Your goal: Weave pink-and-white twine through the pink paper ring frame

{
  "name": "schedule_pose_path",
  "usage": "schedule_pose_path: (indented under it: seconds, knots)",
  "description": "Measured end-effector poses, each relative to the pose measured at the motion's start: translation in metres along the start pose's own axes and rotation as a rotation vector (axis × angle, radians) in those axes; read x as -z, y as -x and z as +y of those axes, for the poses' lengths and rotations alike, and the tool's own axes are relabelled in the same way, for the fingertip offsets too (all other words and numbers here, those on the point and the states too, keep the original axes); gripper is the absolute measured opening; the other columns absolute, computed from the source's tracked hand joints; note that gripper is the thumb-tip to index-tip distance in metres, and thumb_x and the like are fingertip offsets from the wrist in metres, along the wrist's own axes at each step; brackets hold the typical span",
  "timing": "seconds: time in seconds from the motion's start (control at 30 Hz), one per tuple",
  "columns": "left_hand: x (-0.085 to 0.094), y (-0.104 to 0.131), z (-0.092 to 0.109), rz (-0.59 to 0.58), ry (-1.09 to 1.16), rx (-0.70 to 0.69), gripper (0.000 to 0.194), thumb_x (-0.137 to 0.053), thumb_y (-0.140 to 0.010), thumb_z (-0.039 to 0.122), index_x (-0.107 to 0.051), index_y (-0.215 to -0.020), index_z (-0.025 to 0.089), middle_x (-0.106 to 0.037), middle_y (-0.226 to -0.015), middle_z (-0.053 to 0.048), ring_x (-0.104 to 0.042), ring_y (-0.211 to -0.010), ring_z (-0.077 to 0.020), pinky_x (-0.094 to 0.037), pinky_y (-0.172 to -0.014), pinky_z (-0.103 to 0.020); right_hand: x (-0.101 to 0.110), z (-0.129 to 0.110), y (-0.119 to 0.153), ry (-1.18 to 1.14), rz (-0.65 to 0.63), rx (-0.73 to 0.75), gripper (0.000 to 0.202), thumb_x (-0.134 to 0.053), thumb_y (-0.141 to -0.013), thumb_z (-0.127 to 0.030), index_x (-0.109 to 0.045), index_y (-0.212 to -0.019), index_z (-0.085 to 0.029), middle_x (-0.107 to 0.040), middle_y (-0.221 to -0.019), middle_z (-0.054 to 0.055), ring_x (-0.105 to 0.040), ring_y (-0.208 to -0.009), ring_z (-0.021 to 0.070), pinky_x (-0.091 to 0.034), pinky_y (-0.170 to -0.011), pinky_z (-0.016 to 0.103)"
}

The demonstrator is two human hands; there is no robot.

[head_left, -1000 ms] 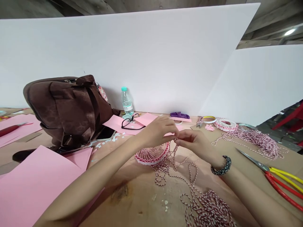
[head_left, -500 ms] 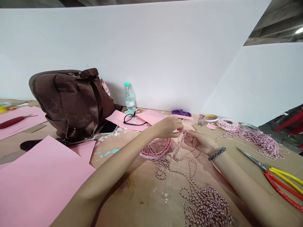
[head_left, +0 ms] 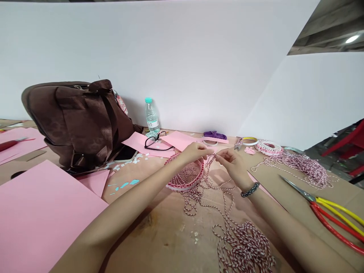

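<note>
Red-and-white twisted cord (head_left: 209, 167) hangs in strands from between my two hands, over the middle of the table. My left hand (head_left: 196, 151) pinches the cord with thumb and fingertips. Close beside it, my right hand (head_left: 231, 163), with a dark beaded bracelet on the wrist, pinches the same cord. Under and behind my left hand lies a round pink-and-white hoop (head_left: 184, 186) with cord wound inside it, partly hidden by the hand and forearm. Loose loops trail from the hoop to a heap of cord (head_left: 247, 246) nearer to me.
Scissors (head_left: 309, 197) with red and yellow handles lie at the right, below another cord pile (head_left: 307, 168) and a wrapped ring (head_left: 269, 148). A brown backpack (head_left: 82, 125), glasses (head_left: 153, 143), a water bottle (head_left: 152, 117) and pink paper sheets (head_left: 48, 220) occupy the left and back.
My right hand has turned from a more open, palm-showing pose to a fingertip pinch on the cord. My left hand has lowered slightly. The whole view has shifted a little.
</note>
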State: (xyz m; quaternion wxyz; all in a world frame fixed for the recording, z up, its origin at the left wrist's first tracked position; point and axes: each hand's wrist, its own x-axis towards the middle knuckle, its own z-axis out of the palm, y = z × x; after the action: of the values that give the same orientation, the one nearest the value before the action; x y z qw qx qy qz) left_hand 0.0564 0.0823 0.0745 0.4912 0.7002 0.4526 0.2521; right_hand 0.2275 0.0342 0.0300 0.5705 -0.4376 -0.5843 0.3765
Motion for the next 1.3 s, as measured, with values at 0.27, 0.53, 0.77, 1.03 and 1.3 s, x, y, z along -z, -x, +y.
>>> schedule_pose_path:
  seconds: [0.27, 0.53, 0.77, 1.03, 1.3]
  knots:
    - [-0.005, 0.006, 0.006, -0.024, 0.245, 0.06, 0.008, -0.069, -0.07, 0.019, -0.063, -0.072, 0.013, -0.064, -0.065, -0.002, -0.061, -0.061, -0.0103, -0.047, -0.055, -0.022, -0.002, 0.002, 0.007, 0.205, -0.03, 0.064, 0.018, -0.062, -0.08, -0.036, -0.059, -0.09, -0.021, -0.066, -0.077, 0.003, -0.06, -0.068, 0.017, -0.047, -0.063, 0.031]
    - [-0.008, 0.004, 0.0, -0.02, 0.164, -0.032, 0.015, -0.066, -0.073, 0.02, -0.055, -0.081, 0.015, -0.066, -0.067, -0.004, -0.066, -0.064, -0.0149, -0.046, -0.051, -0.022, 0.001, -0.011, 0.01, 0.58, -0.023, 0.291, 0.013, -0.059, -0.082, -0.027, -0.071, -0.086, -0.024, -0.073, -0.087, 0.003, -0.064, -0.074, 0.0181, -0.049, -0.069, 0.033]
    - [-0.011, 0.005, -0.002, -0.008, 0.032, -0.113, 0.015, -0.068, -0.071, 0.024, -0.058, -0.078, 0.014, -0.065, -0.074, -0.004, -0.063, -0.067, -0.0125, -0.046, -0.052, -0.02, -0.001, -0.011, 0.008, 0.35, 0.073, 0.064, 0.012, -0.063, -0.076, -0.03, -0.069, -0.08, -0.02, -0.071, -0.079, 0.005, -0.064, -0.069, 0.0191, -0.051, -0.064, 0.033]
    - [-0.011, 0.001, -0.005, 0.038, -0.155, -0.281, 0.009, -0.061, -0.075, 0.025, -0.062, -0.077, 0.016, -0.066, -0.08, -0.002, -0.062, -0.08, -0.0151, -0.048, -0.075, -0.028, 0.0, -0.009, 0.006, 0.235, 0.032, -0.037, 0.012, -0.066, -0.073, -0.032, -0.061, -0.074, -0.021, -0.068, -0.069, 0.004, -0.065, -0.068, 0.021, -0.05, -0.065, 0.036]
    - [-0.011, 0.004, -0.007, -0.034, -0.172, -0.383, 0.021, -0.057, -0.081, 0.037, -0.062, -0.085, 0.017, -0.065, -0.085, -0.001, -0.06, -0.08, -0.0141, -0.045, -0.074, -0.027, 0.003, -0.011, 0.003, 0.216, 0.018, -0.016, 0.013, -0.068, -0.071, -0.033, -0.063, -0.07, -0.021, -0.067, -0.072, 0.003, -0.061, -0.066, 0.0174, -0.048, -0.062, 0.033]
